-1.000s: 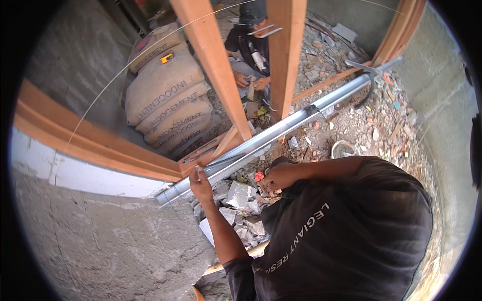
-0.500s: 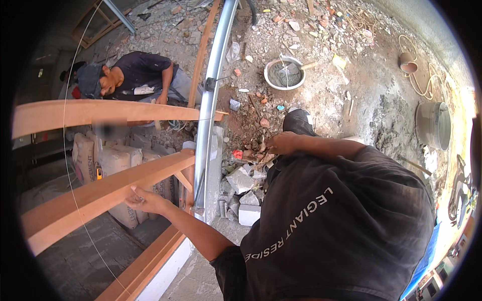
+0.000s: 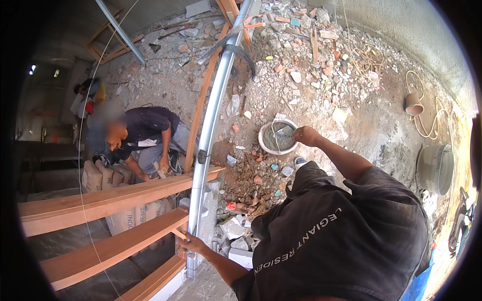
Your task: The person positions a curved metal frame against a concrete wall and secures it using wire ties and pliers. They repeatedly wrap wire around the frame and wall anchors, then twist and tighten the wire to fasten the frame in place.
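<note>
My left hand point(image 3: 192, 245) grips the lower end of a long grey metal bar point(image 3: 213, 115), which runs up and away across the rubble. It holds the bar beside an orange wooden frame point(image 3: 110, 200). My right hand point(image 3: 305, 135) is stretched out over the right rim of a round mortar pan point(image 3: 264, 144). Its fingers are curled shut on the handle of a trowel point(image 3: 284, 132), whose blade lies in the grey mortar. My dark shirt fills the lower right of the view.
A co-worker point(image 3: 145, 133) crouches left of the bar, near stacked cement sacks point(image 3: 95, 175). Broken brick and rubble point(image 3: 301, 65) cover the ground. White blocks point(image 3: 240, 255) lie by my feet. A grey bucket point(image 3: 435, 168) and a small pot point(image 3: 413, 104) stand at the right. A taut string point(image 3: 80, 145) hangs at the left.
My right hand has moved from in front of my waist out to the mortar pan. My left hand has stayed on the bar. The view has swung toward the rubble.
</note>
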### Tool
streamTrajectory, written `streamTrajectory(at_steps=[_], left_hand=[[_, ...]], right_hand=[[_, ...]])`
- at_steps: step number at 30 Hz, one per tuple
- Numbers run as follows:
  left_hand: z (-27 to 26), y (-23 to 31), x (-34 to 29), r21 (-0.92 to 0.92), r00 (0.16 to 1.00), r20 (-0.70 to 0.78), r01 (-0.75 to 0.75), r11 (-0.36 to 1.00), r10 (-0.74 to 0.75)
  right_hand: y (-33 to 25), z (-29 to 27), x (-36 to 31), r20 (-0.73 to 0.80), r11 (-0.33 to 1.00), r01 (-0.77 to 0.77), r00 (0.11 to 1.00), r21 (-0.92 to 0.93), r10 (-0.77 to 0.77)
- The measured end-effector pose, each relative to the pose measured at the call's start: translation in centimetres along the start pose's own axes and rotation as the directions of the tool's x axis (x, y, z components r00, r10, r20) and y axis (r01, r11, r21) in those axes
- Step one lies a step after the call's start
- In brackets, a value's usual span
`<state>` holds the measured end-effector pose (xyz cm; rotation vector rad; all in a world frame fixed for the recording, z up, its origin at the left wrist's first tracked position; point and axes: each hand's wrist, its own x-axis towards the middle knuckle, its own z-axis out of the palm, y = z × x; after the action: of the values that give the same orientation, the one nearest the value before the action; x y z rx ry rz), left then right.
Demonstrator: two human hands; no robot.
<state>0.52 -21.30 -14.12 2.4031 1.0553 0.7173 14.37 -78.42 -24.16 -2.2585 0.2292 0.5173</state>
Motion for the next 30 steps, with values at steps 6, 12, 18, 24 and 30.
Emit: streamTrajectory(at_steps=[6,12,18,24,30], left_hand=[[5.1,-10.5,-16.5,0.473,0.424,0.843,-0.292,0.832,-0.331],[3.4,-9.6,-23.0,0.52,0.211,0.846,-0.119,0.846,-0.49],[8.9,-2.5,-16.5,0.327,0.48,0.735,0.368,0.87,-0.479],[12.6,7.8,-12.9,0.024,0.726,0.588,0.426,0.904,-0.358],[5.3,13.0,-32.2,0.499,0.421,0.757,0.121,0.858,-0.5]], right_hand=[[0.4,-9.5,8.5,-0.21,0.984,-0.013,0.976,0.18,0.051],[-2.2,-12.6,15.7,-0.303,0.948,0.087,0.953,0.306,0.01],[-3.9,-16.4,22.4,-0.344,0.95,0.118,0.939,0.289,-0.012],[-7.7,-19.3,35.5,-0.336,0.959,0.158,0.939,0.236,-0.072],[-9.7,-17.9,48.3,-0.257,0.978,0.13,0.963,0.161,-0.085]])
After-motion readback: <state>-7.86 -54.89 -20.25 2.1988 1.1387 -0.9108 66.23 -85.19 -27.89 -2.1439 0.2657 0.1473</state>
